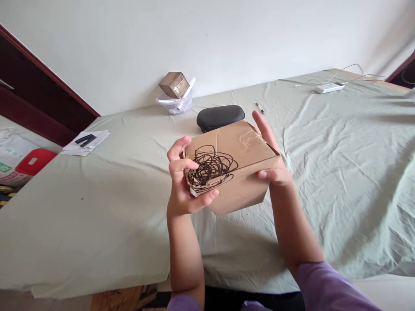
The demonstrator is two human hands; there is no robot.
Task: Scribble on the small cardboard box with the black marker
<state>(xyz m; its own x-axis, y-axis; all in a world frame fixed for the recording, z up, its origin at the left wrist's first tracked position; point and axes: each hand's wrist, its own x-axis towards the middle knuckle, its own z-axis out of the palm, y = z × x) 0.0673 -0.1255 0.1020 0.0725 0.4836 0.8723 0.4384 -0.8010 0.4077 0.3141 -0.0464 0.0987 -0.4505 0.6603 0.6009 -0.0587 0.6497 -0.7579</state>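
Between my two hands a brown cardboard box (240,155) is held up above the cloth, tilted. Black scribbled lines cover its top near the left end and run over the front edge. My left hand (184,181) grips that left end, thumb on the front face and fingers over the corner and side. At the right end, my right hand (275,160) supports the box with its thumb on the front and the index finger stretched up behind. The box's underside and back are hidden. Just beyond it lies a black oval hard case (220,116).
A pale green cloth (123,207) covers the table. Toward the wall are a plastic bowl (177,106) carrying a smaller cardboard box (174,84), a pen (260,108) and a white power strip (329,88). At left, a black stapler (86,140) rests on papers (73,149).
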